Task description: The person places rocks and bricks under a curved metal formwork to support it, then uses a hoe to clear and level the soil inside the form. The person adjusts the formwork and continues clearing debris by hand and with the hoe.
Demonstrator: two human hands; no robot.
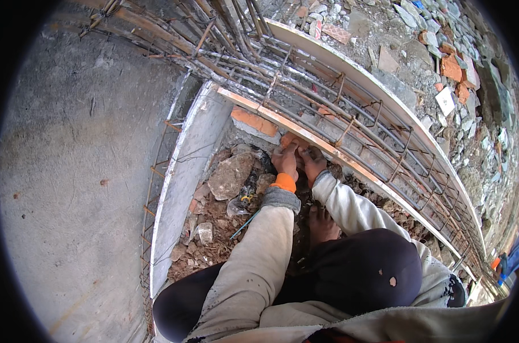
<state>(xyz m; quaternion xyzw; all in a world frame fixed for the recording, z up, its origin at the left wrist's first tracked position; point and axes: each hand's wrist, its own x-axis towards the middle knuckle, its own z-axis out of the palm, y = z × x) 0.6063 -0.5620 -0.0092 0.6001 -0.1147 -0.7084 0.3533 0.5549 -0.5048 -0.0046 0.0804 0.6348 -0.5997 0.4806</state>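
My left hand [286, 159], with an orange cuff at its wrist, has its fingers closed on a small orange piece of brick [289, 138] at the inner face of the long formwork board [305, 135]. Close beside it, my right hand [313, 163] is closed too, its fingertips bent in under the board's edge. What the right fingers hold, if anything, is hidden. A larger orange brick [255, 122] with mortar lies against the same board, just left of my hands. Next to my left wrist are a grey stone [231, 176] and a crumpled dark plastic wrapper [249, 188].
Beyond the board runs a cage of steel rebar [351, 128], with a second board [379, 83] outside it. A grey panel [192, 140] stands on the left before a concrete wall [88, 188]. Rubble [451, 68] covers the far right. My bare foot [323, 224] rests below my hands.
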